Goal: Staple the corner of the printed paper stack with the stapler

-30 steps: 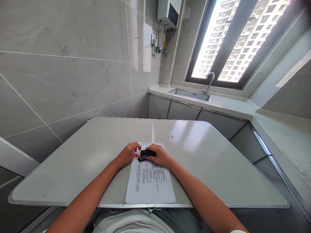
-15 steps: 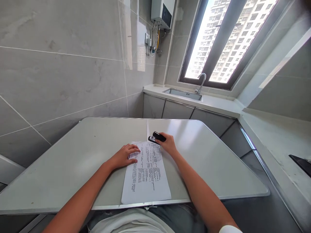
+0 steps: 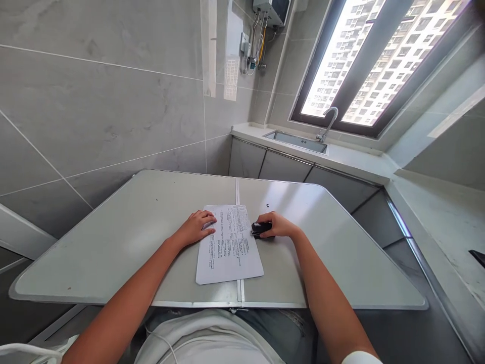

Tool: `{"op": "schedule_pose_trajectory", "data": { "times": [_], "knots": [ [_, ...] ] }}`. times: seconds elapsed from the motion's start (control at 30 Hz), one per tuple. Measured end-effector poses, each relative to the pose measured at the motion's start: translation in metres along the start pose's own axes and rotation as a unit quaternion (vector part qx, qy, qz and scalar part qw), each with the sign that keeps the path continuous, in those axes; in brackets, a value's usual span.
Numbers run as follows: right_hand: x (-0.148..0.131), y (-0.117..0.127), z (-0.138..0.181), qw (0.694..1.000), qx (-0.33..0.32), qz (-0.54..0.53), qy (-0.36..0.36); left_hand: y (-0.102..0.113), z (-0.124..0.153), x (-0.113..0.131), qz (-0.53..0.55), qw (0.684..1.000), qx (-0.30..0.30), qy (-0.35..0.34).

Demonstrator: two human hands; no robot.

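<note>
Printed sheets of white paper (image 3: 231, 253) lie on the pale folding table, across its middle seam. My left hand (image 3: 195, 227) rests with fingers outstretched on the paper's upper left edge. At the right edge of the paper, my right hand (image 3: 278, 225) is closed around a black stapler (image 3: 261, 228). The stapler's front end points left, close against the paper's edge; whether the edge sits between its jaws I cannot tell.
The table (image 3: 310, 263) has tiny dark bits (image 3: 267, 205) beyond my right hand. Behind it stands a counter with a sink (image 3: 297, 140) and a faucet (image 3: 329, 124) under a window. A dark flat object (image 3: 478, 257) lies on the right-hand counter.
My right hand has brought the stapler from above the paper's top edge to its right side, lower down. The paper has slid away from the table's front edge. The camera view has shifted.
</note>
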State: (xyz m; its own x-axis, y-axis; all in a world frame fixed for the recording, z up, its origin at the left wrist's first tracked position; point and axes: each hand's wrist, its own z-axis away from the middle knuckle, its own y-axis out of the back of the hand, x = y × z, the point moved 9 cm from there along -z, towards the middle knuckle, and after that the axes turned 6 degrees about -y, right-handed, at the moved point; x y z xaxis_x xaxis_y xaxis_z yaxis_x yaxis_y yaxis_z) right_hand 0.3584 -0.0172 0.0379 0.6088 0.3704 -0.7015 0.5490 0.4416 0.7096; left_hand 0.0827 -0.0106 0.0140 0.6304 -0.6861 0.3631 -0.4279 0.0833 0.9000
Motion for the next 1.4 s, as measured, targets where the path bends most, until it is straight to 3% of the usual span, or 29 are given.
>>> {"op": "schedule_pose_trajectory", "data": {
  "times": [0.13, 0.37, 0.57, 0.83, 1.4],
  "knots": [
    [-0.02, -0.006, -0.004, 0.999, 0.025, 0.034, 0.035, 0.001, 0.0, 0.003, 0.004, 1.0, 0.006, -0.009],
    [-0.034, -0.006, -0.006, 0.996, 0.06, -0.018, 0.062, -0.002, -0.001, 0.007, -0.002, 1.0, 0.013, -0.018],
    [-0.04, -0.016, -0.012, 0.996, 0.054, 0.01, 0.07, -0.001, -0.002, 0.013, -0.013, 1.0, 0.003, -0.017],
    [-0.041, -0.017, -0.012, 0.995, 0.041, 0.018, 0.093, -0.022, -0.004, 0.052, 0.012, 0.991, -0.043, -0.13],
    [-0.041, -0.028, -0.017, 0.996, 0.018, 0.051, 0.078, -0.03, -0.005, 0.049, 0.025, 0.99, -0.073, -0.114]
  ]
}}
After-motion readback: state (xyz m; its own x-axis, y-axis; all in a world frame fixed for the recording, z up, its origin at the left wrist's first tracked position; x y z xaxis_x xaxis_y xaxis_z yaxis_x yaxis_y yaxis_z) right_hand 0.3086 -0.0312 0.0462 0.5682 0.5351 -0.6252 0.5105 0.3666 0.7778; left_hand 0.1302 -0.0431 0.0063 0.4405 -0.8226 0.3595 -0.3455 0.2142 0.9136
